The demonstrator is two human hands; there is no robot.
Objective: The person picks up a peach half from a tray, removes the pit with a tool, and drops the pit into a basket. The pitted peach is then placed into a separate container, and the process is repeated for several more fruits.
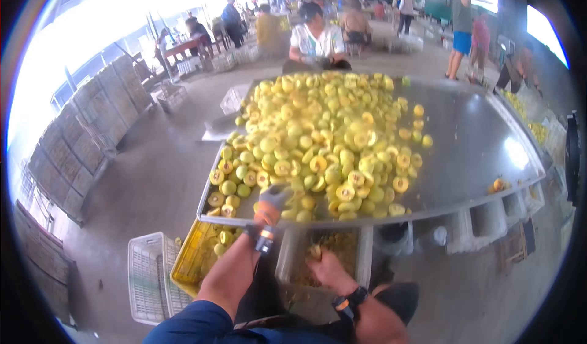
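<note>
A big heap of halved yellow-green fruit (318, 142) covers the left and middle of a metal table (471, 142). My left hand (275, 198), in a grey and orange glove, is over the table's near edge among the fruit; its fingers are smeared by motion. Bare and closed, my right hand (325, 267) holds a small yellowish-brown thing (315, 252), too small to name. It is above a white crate (365, 255) with brownish-yellow scraps inside. Left of that crate, a yellow crate (186, 261) with some fruit halves stands below the table edge.
An empty white crate (147, 277) is at the lower left. More pale bins (486, 222) line the table's right front edge. Across the table sits a person (317, 38); others sit or stand farther back. Stacked crates (79, 136) stand at the left.
</note>
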